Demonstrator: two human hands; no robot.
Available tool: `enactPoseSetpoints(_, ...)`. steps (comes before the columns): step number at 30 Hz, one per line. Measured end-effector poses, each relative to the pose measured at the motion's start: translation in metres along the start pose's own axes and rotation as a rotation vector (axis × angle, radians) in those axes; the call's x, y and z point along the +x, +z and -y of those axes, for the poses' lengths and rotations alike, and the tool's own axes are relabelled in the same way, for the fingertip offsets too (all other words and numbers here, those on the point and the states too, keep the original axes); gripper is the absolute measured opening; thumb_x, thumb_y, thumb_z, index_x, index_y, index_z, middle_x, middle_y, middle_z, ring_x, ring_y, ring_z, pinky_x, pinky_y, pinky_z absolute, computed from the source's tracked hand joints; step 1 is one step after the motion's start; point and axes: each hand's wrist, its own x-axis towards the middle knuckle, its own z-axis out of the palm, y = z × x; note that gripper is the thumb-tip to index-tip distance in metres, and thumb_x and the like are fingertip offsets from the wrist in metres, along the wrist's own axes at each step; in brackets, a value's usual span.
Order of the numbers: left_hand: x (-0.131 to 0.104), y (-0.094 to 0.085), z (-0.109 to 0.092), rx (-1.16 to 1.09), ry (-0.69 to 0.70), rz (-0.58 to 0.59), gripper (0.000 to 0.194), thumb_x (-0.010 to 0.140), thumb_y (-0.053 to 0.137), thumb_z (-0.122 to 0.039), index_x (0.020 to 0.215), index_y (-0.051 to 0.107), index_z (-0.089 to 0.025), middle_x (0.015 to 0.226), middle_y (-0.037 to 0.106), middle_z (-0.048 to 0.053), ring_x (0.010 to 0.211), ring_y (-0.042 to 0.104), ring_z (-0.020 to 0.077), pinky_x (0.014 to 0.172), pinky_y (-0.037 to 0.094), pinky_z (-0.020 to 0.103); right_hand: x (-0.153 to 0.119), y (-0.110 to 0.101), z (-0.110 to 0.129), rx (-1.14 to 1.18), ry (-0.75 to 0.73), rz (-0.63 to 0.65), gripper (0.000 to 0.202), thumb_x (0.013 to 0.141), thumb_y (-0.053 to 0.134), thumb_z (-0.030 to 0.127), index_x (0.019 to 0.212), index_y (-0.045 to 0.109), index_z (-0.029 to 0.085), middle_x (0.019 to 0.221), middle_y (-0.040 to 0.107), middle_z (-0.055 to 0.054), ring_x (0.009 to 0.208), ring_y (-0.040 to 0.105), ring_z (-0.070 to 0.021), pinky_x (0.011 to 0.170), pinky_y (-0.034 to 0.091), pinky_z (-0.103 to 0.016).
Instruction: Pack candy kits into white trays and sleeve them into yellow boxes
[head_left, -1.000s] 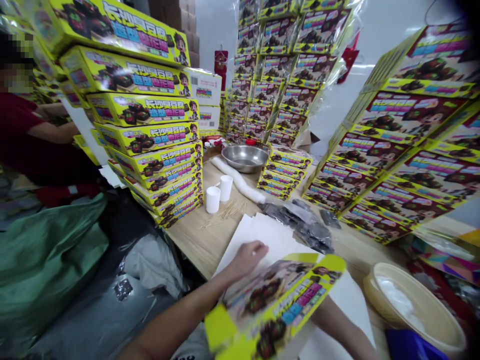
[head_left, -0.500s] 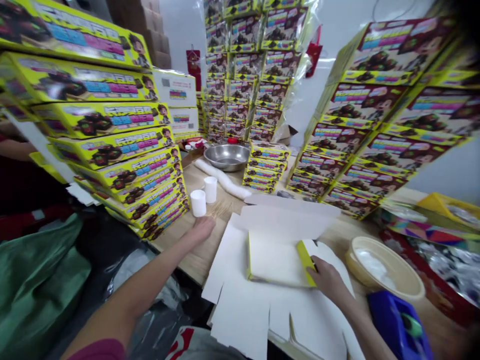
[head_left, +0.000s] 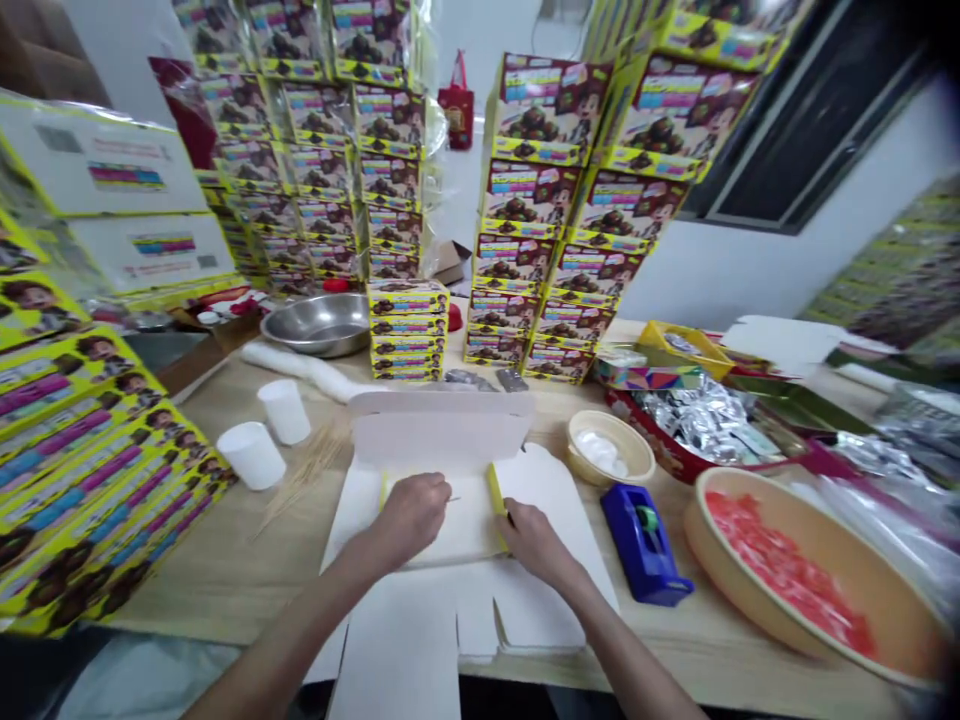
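My left hand (head_left: pixel 417 512) is closed over the open white box (head_left: pixel 457 535), with the tip of a thin wooden stick showing past its fingers. The fingers of my right hand (head_left: pixel 531 536) are wrapped round the box's raised yellow side flap (head_left: pixel 496 492). The box lies unfolded on a pile of flat white cartons (head_left: pixel 401 640), its back panel (head_left: pixel 442 428) standing up. To the left, loose wooden sticks (head_left: pixel 304 470) are spread on the table beside two white cups (head_left: pixel 252 456).
Yellow boxes are stacked at left (head_left: pixel 112 480) and back right (head_left: pixel 525 210). A steel bowl (head_left: pixel 319 325) stands behind. At right are a small basin (head_left: pixel 609 448) with white contents, a blue tape dispenser (head_left: pixel 646 550) and a large basin (head_left: pixel 810 575) of red packets.
My left hand has moved from the loose sticks to above the open box, now with a thin stick. My right hand stays at the yellow flap. The view has turned right.
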Motion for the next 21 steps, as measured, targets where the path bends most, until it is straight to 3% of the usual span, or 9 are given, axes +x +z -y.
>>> enactPoseSetpoints(3,0.018,0.019,-0.006,0.031,-0.007,0.098,0.026,0.083,0.035,-0.009,0.081,0.061,-0.015,0.086,0.062,0.009,0.078,0.059,0.0202,0.07,0.043,0.03,0.0,-0.013,-0.017,0.237,-0.024,0.006,0.035,0.093,0.031,0.034,0.077,0.057,0.017,0.063,0.063,-0.003,0.059,0.058,-0.0137,0.06,0.037,-0.023)
enactPoseSetpoints(5,0.015,0.025,-0.002,-0.011,-0.05,0.118,0.024,0.083,0.04,-0.013,0.093,0.061,-0.016,0.094,0.063,0.009,0.084,0.06,0.0213,0.073,0.044,0.031,0.015,-0.027,-0.035,0.263,0.041,-0.103,0.034,0.092,0.03,0.029,0.076,0.058,0.016,0.066,0.063,-0.003,0.06,0.059,-0.0137,0.061,0.04,-0.023)
enactPoseSetpoints(7,0.003,0.03,0.004,-0.058,-0.075,0.091,0.023,0.084,0.045,-0.021,0.101,0.06,-0.019,0.099,0.063,0.008,0.09,0.059,0.0226,0.077,0.045,0.033,0.043,-0.041,-0.053,0.179,0.156,-0.25,0.026,0.088,0.034,0.023,0.083,0.059,0.015,0.079,0.066,-0.007,0.075,0.061,-0.0163,0.068,0.042,-0.025)
enactPoseSetpoints(10,-0.018,0.039,0.014,-0.029,-0.107,-0.122,0.022,0.086,0.046,-0.031,0.097,0.062,-0.019,0.1,0.062,0.009,0.096,0.056,0.0245,0.085,0.044,0.037,0.1,-0.052,-0.071,0.094,0.29,-0.304,0.026,0.084,0.045,0.025,0.101,0.056,0.009,0.095,0.065,-0.016,0.092,0.06,-0.0239,0.076,0.042,-0.031)
enactPoseSetpoints(13,-0.035,0.048,0.028,0.084,-0.231,-0.404,0.023,0.086,0.047,-0.033,0.096,0.063,-0.019,0.106,0.058,0.012,0.104,0.052,0.0267,0.092,0.042,0.041,0.148,-0.051,-0.075,0.094,0.365,-0.24,0.033,0.078,0.056,0.027,0.103,0.054,0.006,0.091,0.065,-0.02,0.088,0.061,-0.0284,0.071,0.042,-0.033)
enactPoseSetpoints(15,-0.043,0.051,0.04,0.148,-0.324,-0.461,0.025,0.084,0.049,-0.033,0.098,0.063,-0.018,0.108,0.057,0.014,0.105,0.051,0.0288,0.092,0.042,0.044,0.167,-0.049,-0.072,0.097,0.406,-0.235,0.035,0.076,0.055,0.022,0.106,0.051,0.006,0.09,0.065,-0.02,0.086,0.062,-0.027,0.069,0.042,-0.032)
enactPoseSetpoints(18,-0.052,0.051,0.057,0.174,-0.437,-0.379,0.029,0.081,0.049,-0.031,0.099,0.064,-0.014,0.115,0.054,0.017,0.101,0.053,0.0299,0.089,0.045,0.045,0.173,-0.056,-0.069,0.092,0.418,-0.305,0.043,0.078,0.048,0.02,0.118,0.042,0.008,0.096,0.064,-0.017,0.088,0.06,-0.0249,0.071,0.041,-0.031)
enactPoseSetpoints(21,-0.055,0.051,0.064,0.065,-0.528,-0.21,0.032,0.081,0.042,-0.019,0.106,0.061,-0.014,0.115,0.058,0.014,0.095,0.06,0.0236,0.083,0.049,0.037,0.157,-0.075,-0.073,0.072,0.346,-0.411,0.046,0.08,0.042,0.02,0.125,0.036,0.011,0.096,0.063,-0.011,0.092,0.057,-0.0225,0.076,0.039,-0.03)
